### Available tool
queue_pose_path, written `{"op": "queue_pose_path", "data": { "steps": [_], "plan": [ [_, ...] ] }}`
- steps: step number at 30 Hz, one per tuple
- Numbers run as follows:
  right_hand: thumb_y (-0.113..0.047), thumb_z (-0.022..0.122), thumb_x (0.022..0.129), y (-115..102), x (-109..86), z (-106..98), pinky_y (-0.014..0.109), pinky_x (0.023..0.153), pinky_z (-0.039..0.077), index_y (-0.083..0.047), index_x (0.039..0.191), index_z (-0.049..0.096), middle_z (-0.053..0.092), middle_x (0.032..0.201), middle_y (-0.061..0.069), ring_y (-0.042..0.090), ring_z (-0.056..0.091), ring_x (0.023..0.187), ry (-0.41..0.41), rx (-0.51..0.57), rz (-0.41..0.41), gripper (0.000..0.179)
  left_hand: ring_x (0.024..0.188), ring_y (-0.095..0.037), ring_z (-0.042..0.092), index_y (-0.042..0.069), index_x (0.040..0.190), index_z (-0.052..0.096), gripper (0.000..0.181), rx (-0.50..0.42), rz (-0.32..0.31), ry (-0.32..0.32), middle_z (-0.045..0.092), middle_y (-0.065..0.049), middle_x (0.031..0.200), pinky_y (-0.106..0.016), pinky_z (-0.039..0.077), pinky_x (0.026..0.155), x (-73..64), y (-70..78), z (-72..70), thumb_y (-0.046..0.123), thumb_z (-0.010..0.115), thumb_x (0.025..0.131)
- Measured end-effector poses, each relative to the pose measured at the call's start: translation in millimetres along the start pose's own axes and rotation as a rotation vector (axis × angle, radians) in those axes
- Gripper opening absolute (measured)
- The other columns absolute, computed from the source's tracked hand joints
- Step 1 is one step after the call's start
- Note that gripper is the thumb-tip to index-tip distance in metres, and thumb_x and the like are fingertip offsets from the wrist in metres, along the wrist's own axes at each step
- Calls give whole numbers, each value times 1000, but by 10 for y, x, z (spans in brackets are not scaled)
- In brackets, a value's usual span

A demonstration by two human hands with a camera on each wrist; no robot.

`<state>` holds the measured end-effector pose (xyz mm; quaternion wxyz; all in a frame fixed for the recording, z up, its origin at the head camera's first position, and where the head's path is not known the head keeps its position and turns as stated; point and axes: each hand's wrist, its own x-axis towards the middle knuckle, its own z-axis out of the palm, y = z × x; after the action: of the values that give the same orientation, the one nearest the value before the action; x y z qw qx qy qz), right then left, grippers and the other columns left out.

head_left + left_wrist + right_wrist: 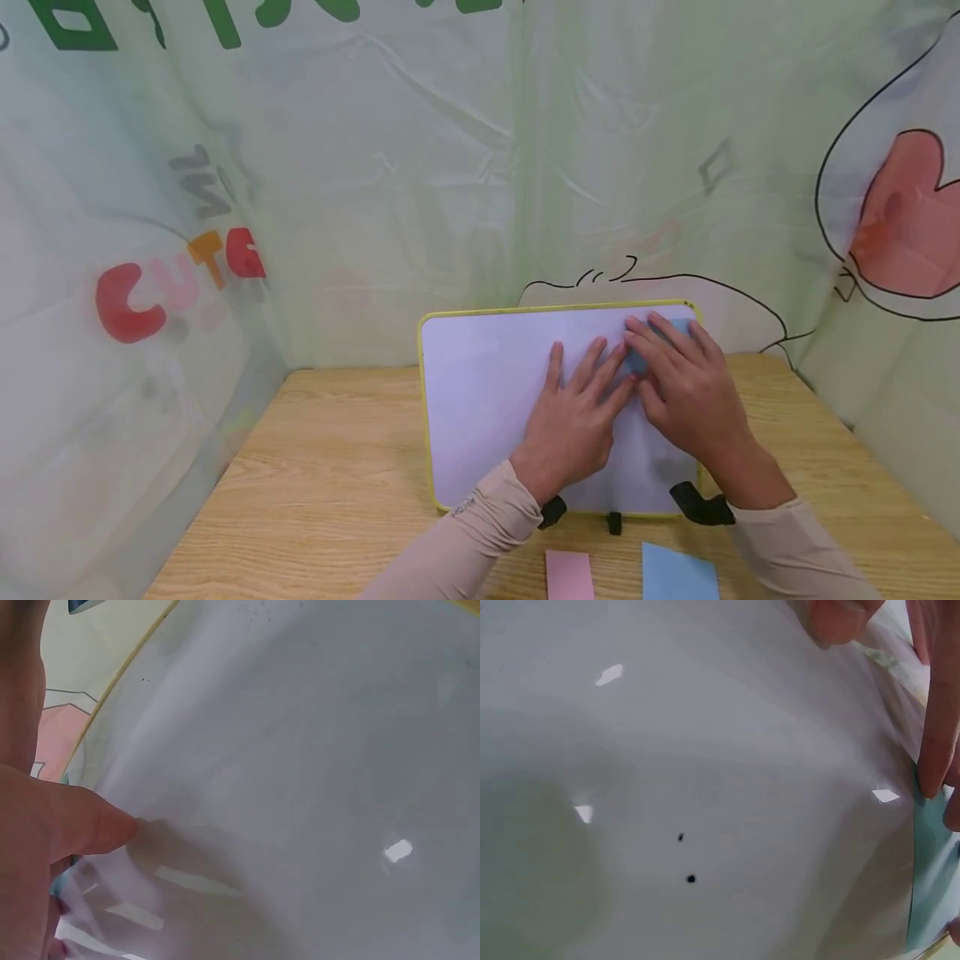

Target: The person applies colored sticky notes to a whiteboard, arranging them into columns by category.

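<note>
A whiteboard [480,400] with a yellow rim stands on the wooden table. On its upper right part lies a blue sheet of paper [637,361], like a sticky note, largely covered by fingers. My right hand [693,392] rests over this sheet with its fingers extended; the right wrist view shows fingertips on the blue sheet [932,877]. Just left of it, my left hand [573,425] is spread against the board, fingertips reaching the sheet's left edge. In the left wrist view, the left thumb [105,825] touches the white surface.
On the table [315,467] in front of the board lie a pink note [570,575] and another blue note [678,572]. A small black foot [615,523] shows under the board's lower edge. Printed sheeting [390,192] hangs behind and at both sides.
</note>
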<state>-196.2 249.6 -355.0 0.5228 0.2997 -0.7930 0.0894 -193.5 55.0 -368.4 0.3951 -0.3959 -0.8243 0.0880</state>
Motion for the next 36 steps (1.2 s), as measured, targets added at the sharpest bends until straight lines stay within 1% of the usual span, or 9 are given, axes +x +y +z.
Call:
{"op": "queue_pose_path", "data": {
  "steps": [7,11,18,21,24,27,29,33,36],
  "plan": [
    [-18,47,91,22,-10,-43,67,108,29,4,129,63,61,134,18,42,57,122,-45,-50,7,47,151,-33,18,24,148,52,59,5,-1,-18,29,-8,162,-66,17,113,-17,-16,-20,36,60,91],
    [-17,46,90,58,-21,-70,67,108,29,4,126,64,63,132,18,43,59,118,-10,-61,13,46,150,-33,18,25,147,52,58,2,-3,-15,30,-8,162,-66,18,113,-19,-12,-12,36,60,91],
    [-13,45,88,109,-80,-124,66,103,35,5,120,67,66,126,19,42,63,113,63,-70,75,43,151,-34,16,23,146,53,57,-11,-29,-42,28,-9,162,-68,15,112,10,43,-30,37,60,91],
    [-11,48,87,96,-99,-124,64,106,34,5,119,68,66,126,19,42,62,114,71,-55,88,41,151,-33,16,18,145,55,56,10,-19,-36,29,-10,162,-68,16,112,40,95,-43,37,58,92],
    [-12,49,87,68,-94,-116,62,107,34,7,117,68,66,124,21,44,62,113,92,-50,93,40,151,-31,19,13,144,55,55,49,12,-28,32,-10,160,-65,18,113,69,147,-48,38,54,95],
    [-13,49,88,33,-55,-96,62,105,36,8,116,68,67,122,22,44,63,110,121,-36,82,40,149,-29,25,10,145,54,57,74,31,-13,37,-11,158,-62,20,114,80,182,-47,38,52,95],
    [-13,50,88,14,-13,-71,61,104,38,8,117,68,67,122,22,44,64,109,130,-18,57,41,148,-30,26,9,147,51,59,74,33,-8,37,-12,157,-62,20,114,75,194,-47,37,52,95],
    [-14,50,90,-7,59,-25,60,104,39,8,121,67,66,125,21,43,62,113,102,12,4,42,148,-33,26,6,149,47,63,67,28,-2,36,-15,158,-61,19,115,68,209,-44,35,52,92],
    [-15,48,92,-5,63,-22,59,106,38,8,121,66,65,126,21,43,62,115,69,2,-5,41,148,-33,25,5,149,47,65,73,25,-3,36,-15,157,-61,18,115,72,220,-43,35,53,91]
  ]
}}
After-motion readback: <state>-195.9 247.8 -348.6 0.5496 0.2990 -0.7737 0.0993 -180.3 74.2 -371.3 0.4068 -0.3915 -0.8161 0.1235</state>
